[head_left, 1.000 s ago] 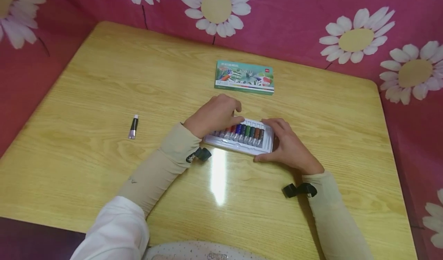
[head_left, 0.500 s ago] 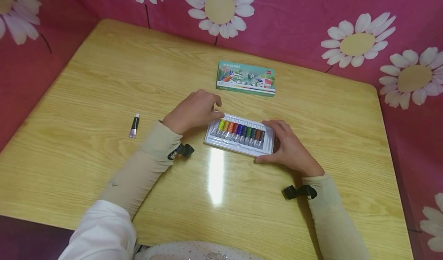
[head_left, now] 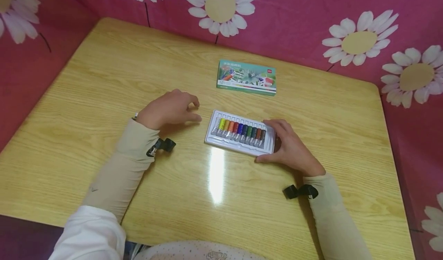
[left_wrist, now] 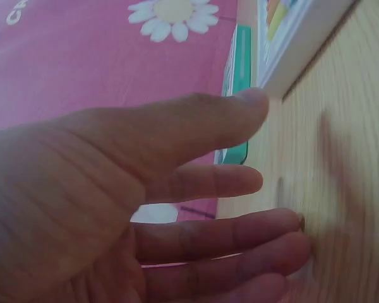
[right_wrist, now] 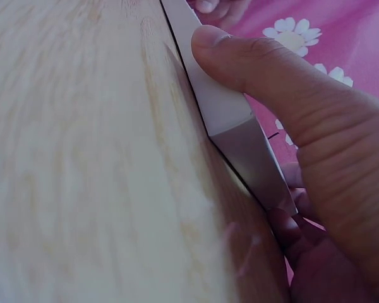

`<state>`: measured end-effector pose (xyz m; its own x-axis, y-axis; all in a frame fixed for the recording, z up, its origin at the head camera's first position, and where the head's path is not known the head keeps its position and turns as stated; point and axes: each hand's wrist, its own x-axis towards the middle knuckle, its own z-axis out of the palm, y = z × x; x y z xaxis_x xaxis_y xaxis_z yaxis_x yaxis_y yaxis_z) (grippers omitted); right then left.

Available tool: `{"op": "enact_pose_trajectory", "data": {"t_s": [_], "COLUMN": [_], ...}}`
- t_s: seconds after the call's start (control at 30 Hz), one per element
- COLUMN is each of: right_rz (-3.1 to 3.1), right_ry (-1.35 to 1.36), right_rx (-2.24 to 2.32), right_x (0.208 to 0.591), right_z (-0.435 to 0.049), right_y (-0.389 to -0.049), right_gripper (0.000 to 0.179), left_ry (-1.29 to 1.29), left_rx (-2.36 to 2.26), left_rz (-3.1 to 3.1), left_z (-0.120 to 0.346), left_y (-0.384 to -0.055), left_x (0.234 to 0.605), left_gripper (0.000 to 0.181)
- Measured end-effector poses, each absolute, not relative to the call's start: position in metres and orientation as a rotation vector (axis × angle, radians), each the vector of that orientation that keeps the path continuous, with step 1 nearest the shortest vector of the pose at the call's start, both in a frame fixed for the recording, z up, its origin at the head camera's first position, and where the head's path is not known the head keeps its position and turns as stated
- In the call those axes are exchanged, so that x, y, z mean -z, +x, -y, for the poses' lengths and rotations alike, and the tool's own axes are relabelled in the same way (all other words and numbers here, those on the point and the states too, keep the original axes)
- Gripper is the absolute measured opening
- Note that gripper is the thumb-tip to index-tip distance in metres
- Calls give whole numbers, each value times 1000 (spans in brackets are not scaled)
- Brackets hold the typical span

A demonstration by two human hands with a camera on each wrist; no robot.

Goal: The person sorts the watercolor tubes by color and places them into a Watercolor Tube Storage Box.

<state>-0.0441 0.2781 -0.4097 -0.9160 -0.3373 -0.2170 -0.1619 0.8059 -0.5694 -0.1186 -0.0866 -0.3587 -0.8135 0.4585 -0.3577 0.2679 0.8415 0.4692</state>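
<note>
A white plastic tray (head_left: 221,144) lies on the table with a row of small paint tubes (head_left: 240,130) in it, running from silver and yellow on the left to brown and black on the right. My right hand (head_left: 290,148) grips the tray's right end, thumb at the near corner and fingers round the far one. The right wrist view shows that thumb against the tray's side wall (right_wrist: 221,104). Left of the tray, my left hand (head_left: 169,108) hovers over the table, fingers relaxed and holding nothing. It and its sleeve hide most of a loose black tube (head_left: 136,115).
A teal cardboard paint box (head_left: 246,77) with printed pictures lies behind the tray. The wooden table (head_left: 242,210) meets a pink, daisy-printed cloth (head_left: 287,17) along its far and side edges. A black strap device (head_left: 301,191) sits on each wrist.
My left hand has drawn away from the tray toward the left, uncovering the tubes at that end and covering the loose black tube. The right hand has kept its grip on the tray.
</note>
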Motion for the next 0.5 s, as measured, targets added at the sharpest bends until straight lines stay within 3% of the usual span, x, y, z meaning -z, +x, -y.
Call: {"op": "enact_pose_trajectory", "data": {"t_s": [0.5], "right_rz": [-2686], "right_ry": [-402], "right_rx": [811], "right_x": [410], "right_z": [-279], "right_y": [-44], "right_gripper": [114], "left_ry": [493], "left_rx": [-505], "left_rz": [-2494], "left_z": [129], "left_y": [-115], "left_x": [341], "left_gripper": [59]}}
